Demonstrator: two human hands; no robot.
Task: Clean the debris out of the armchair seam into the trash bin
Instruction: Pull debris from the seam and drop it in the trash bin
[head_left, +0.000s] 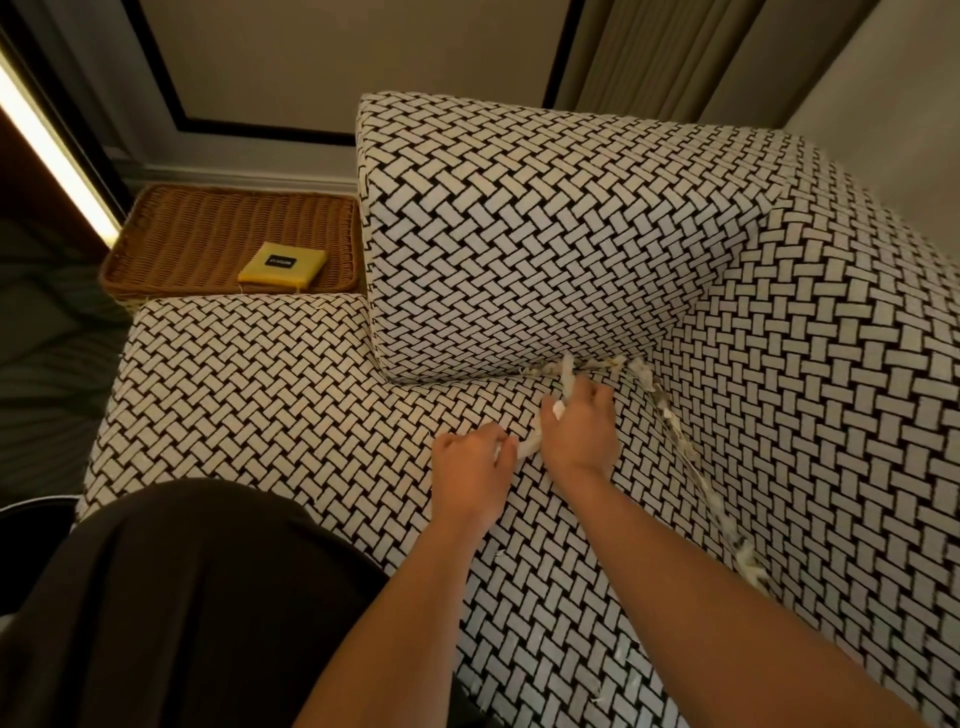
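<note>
The armchair is covered in black-and-white woven-pattern fabric. White shredded debris lies along the seam between the seat and the right arm, and more sits in the back seam. My right hand is curled around a strip of white debris near the back seam. My left hand rests on the seat just to its left and pinches a piece of white debris. No trash bin is identifiable in view.
A wicker tray holding a yellow packet stands left of the armchair's back. A dark garment covers the lower left. A dark round edge shows at the far left. Small white flecks lie on the seat front.
</note>
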